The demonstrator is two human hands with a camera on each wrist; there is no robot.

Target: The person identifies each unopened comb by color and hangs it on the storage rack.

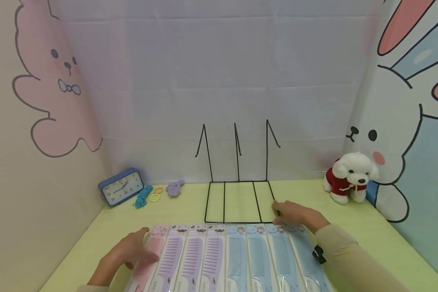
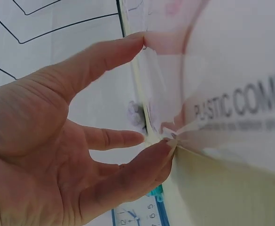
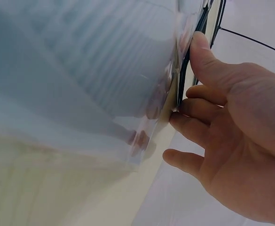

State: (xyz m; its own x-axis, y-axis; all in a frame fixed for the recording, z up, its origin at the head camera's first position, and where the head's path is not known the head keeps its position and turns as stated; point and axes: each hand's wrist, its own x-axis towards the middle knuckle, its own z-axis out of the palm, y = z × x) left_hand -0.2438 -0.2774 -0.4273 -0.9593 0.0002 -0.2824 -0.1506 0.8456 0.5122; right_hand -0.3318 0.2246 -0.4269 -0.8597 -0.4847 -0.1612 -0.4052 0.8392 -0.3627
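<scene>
In the head view, a row of packaged plastic combs lies along the front: a pink comb (image 1: 146, 263), several purple combs (image 1: 191, 259) and several blue combs (image 1: 260, 259). My left hand (image 1: 131, 248) is at the left edge of the pink comb's package. The left wrist view shows its spread fingertips touching the clear wrapper (image 2: 163, 70). Behind the combs stands a black wire rack (image 1: 238, 222) with three bent prongs rising at its back. My right hand (image 1: 295, 213) holds the rack's front right corner, thumb and fingers on the black wire (image 3: 185, 75).
At the back left are a blue clock (image 1: 122, 187), a turquoise cord bundle (image 1: 142, 196), yellow rings (image 1: 155, 198) and a small purple toy (image 1: 174, 188). A white plush dog (image 1: 352, 178) in red sits at the back right. Walls with cartoon prints enclose the table (image 1: 84, 251).
</scene>
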